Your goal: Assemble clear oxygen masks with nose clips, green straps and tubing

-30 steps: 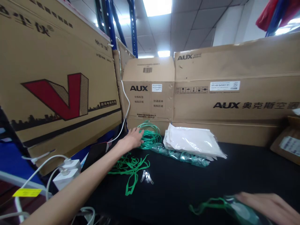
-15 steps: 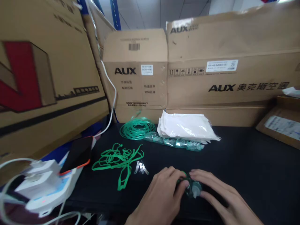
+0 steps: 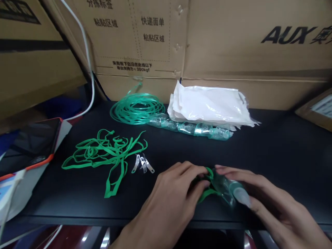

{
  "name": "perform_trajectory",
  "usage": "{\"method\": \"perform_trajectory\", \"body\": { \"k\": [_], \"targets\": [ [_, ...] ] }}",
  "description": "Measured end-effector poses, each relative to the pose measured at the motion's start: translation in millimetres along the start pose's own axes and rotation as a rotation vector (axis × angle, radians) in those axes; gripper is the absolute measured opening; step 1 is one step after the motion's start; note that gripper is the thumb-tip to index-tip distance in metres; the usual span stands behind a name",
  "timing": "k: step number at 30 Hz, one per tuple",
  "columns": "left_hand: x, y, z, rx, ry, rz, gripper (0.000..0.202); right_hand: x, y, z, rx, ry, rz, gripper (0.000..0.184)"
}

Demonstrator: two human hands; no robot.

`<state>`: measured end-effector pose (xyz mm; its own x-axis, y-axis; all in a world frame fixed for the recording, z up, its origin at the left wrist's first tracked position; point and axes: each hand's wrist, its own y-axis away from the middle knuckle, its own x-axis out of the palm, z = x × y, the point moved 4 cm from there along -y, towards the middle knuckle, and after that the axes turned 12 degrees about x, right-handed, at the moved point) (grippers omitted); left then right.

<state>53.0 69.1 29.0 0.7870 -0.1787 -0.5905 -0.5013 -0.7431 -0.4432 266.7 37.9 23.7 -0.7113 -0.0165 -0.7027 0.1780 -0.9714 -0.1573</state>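
Green strap point(image 3: 209, 193), pinched in your left hand point(image 3: 172, 197); plastic mask point(image 3: 225, 190), gripped in your right hand point(image 3: 275, 197); joining unclear; loose straps point(image 3: 121, 154), metal strips point(image 3: 143, 165), left untouched

left hand point(image 3: 176, 190) and right hand point(image 3: 282, 204) curl inward, facing each other

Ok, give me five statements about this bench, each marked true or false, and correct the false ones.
1. The left hand and right hand are both at the clear green oxygen mask. True.
2. The coiled green tubing lies right of the white packets. False: the coiled green tubing lies left of the white packets.
3. The small metal strips lie beside the tangled green elastic straps. True.
4. The smartphone's edge is bright blue. False: the smartphone has an orange-red edge.
5. The tabletop is black. True.
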Motion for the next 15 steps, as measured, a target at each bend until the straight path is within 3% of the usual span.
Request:
{"method": "perform_trajectory", "body": {
  "k": [4,11,15],
  "targets": [
    [-1.9,0,-5,0.060,-0.003,-0.049,0.012,-2,7,-6,0.060,-0.002,-0.028,0.033],
    [-2.7,1,-7,0.073,-0.089,-0.035,0.008,11,3,4,-0.158,0.123,0.097,0.046],
    [-1.8,3,-8,0.091,-0.177,0.020,0.014,4,8,-10,-0.155,0.204,0.125,0.047]
  ]
}}
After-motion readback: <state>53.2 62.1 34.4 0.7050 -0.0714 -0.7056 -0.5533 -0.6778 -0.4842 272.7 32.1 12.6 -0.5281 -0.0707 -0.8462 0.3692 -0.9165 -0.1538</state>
